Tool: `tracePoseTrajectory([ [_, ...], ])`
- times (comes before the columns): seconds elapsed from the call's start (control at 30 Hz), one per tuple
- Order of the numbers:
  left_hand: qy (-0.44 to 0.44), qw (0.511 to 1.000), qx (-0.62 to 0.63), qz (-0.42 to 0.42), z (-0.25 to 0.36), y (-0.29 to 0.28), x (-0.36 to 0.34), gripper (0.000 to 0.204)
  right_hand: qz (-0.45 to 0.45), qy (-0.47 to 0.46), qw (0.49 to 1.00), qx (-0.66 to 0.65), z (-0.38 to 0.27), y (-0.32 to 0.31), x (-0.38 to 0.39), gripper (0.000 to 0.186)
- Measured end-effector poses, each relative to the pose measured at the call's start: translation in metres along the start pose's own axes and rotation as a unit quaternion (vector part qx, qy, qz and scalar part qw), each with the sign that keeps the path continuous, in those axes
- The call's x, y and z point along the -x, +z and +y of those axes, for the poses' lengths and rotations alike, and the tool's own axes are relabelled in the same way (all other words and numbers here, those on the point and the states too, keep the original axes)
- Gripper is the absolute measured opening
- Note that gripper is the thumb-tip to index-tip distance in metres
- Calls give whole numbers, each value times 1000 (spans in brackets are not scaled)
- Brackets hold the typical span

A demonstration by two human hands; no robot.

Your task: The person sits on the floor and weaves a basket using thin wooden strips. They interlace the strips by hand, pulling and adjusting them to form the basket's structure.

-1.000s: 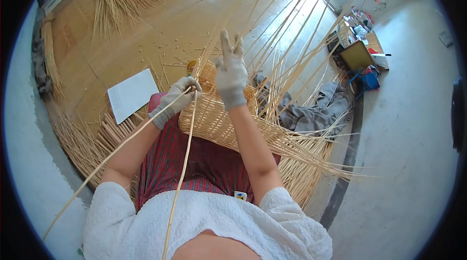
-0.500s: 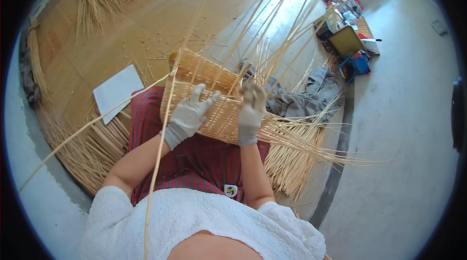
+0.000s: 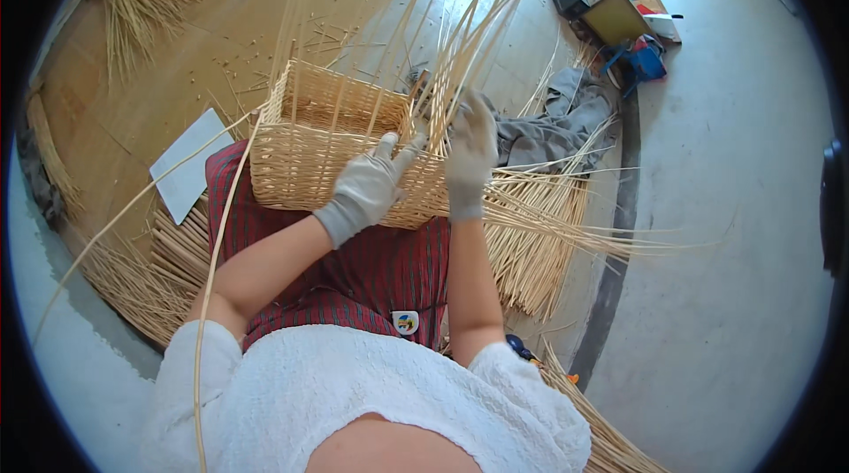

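A half-woven rectangular wicker basket [image 3: 314, 133] lies on my lap, over a red striped cloth [image 3: 371, 270]. Long pale upright stakes [image 3: 460, 22] rise from its rim. My left hand [image 3: 370, 186], in a grey glove, presses flat against the basket's near wall with fingers spread. My right hand [image 3: 470, 150], also gloved, sits at the basket's right corner and is closed around a bundle of the stakes there. One long loose cane [image 3: 212, 278] curves down past my left arm.
Bundles of straight canes [image 3: 539, 234] lie on the floor to my right, more [image 3: 133, 270] to my left. A white sheet [image 3: 187, 164] lies left of the basket. A grey cloth [image 3: 557, 124] and a pile of boxes and tools [image 3: 619, 4] sit beyond on the right.
Both hands dropped from raised in the air onto the basket. The left now rests on the near wall, the right took hold of stakes at the right corner. The view tilted down.
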State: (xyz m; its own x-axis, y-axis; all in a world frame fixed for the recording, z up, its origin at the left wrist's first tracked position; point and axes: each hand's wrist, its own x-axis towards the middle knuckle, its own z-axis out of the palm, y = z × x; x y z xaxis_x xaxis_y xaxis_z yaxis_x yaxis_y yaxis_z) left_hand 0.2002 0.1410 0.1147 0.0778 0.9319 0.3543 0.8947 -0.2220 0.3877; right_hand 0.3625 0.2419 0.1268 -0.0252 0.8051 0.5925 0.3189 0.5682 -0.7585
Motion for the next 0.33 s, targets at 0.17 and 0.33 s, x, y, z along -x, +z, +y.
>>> tracePoseTrajectory([
  [0.17, -5, 992, -115, -58, 3, 28, -10, 69, -11, 129, 974, -187, 5, -47, 2, 55],
  [0.33, -13, 986, -96, -138, 10, 24, -15, 74, -7, 169, 980, -107, 19, -101, 90, 66],
])
